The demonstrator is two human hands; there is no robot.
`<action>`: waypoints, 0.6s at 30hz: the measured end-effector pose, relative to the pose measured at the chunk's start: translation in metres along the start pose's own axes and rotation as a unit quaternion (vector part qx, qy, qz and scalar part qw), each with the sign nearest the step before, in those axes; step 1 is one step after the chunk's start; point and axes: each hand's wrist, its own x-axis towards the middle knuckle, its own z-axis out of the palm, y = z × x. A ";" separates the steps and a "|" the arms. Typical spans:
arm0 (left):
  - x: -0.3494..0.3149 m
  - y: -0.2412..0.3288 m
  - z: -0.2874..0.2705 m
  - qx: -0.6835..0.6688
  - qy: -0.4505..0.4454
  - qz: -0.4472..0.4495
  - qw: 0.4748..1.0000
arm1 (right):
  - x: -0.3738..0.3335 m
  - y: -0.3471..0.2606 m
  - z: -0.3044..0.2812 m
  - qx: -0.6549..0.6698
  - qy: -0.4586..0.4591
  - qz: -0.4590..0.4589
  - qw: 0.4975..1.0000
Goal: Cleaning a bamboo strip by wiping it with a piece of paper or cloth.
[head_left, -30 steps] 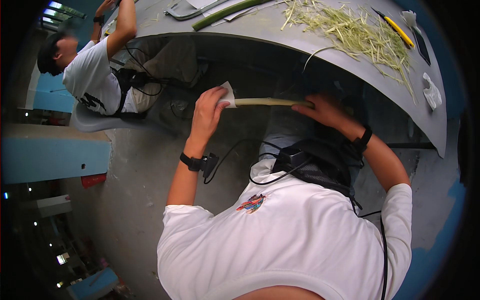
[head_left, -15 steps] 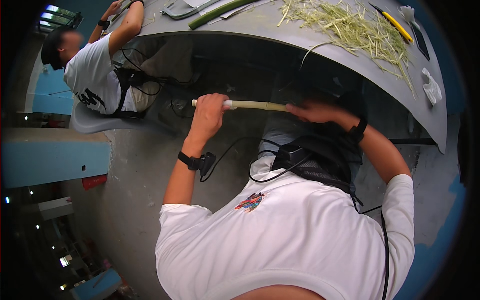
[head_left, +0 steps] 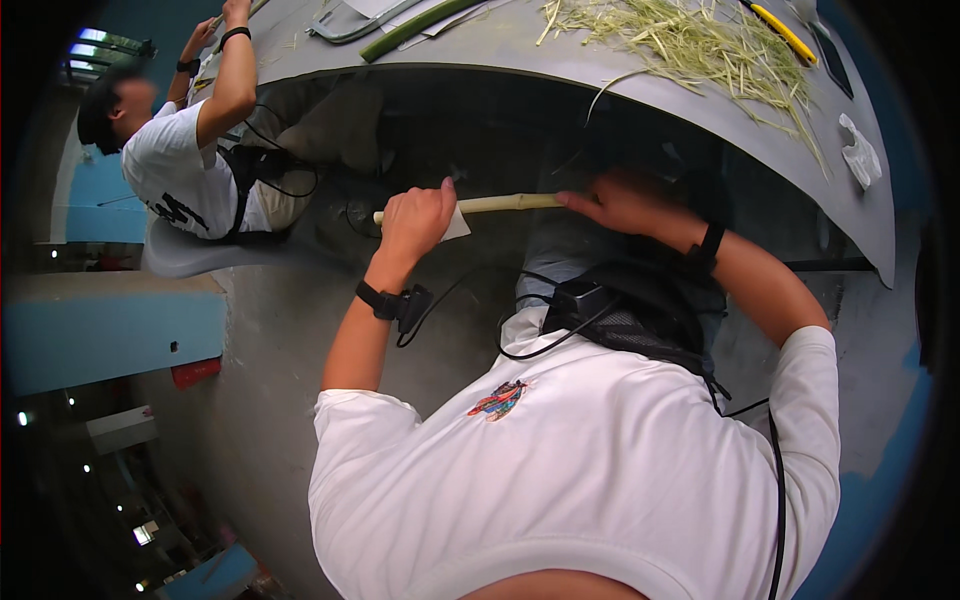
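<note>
A pale peeled bamboo stick [head_left: 510, 203] is held level in front of my lap, just under the table's edge. My left hand [head_left: 415, 216] is closed round its left part, thumb raised, and a short end of the stick pokes out on the left. A small white sheet like paper [head_left: 457, 226] sticks out from beneath this hand, against the stick. My right hand [head_left: 625, 205] is closed on the right end, its thumb lying along the stick. The fingers of that hand are partly in shadow and slightly blurred.
On the grey table [head_left: 620, 65] lie a heap of pale shavings [head_left: 690, 60], a green bamboo piece [head_left: 415, 30], a metal clamp [head_left: 350, 22], a yellow-handled cutter [head_left: 783, 32] and crumpled tissue [head_left: 860, 155]. A co-worker [head_left: 180, 160] sits at the left. Black cables run by my waist.
The white sheet now shows more below my left hand, whose thumb has lifted. My right hand has shifted slightly left along the stick. The co-worker's arms have moved a little left.
</note>
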 end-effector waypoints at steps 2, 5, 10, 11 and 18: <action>0.012 0.012 -0.008 -0.008 0.037 0.013 0.999 | 0.001 0.007 0.005 0.138 -0.090 0.064 0.984; 0.024 0.022 -0.015 -0.014 0.023 0.010 1.000 | 0.009 0.017 0.019 0.317 -0.278 0.178 0.889; 0.016 -0.003 0.022 -0.054 -0.093 0.036 0.994 | 0.011 -0.001 0.023 0.041 -0.027 0.072 0.996; 0.011 -0.007 0.030 -0.091 -0.101 0.022 0.991 | 0.014 -0.007 0.003 -0.021 -0.116 0.067 0.991; 0.015 0.021 0.019 -0.040 -0.021 -0.029 0.999 | 0.000 0.007 0.026 0.060 0.097 -0.028 0.993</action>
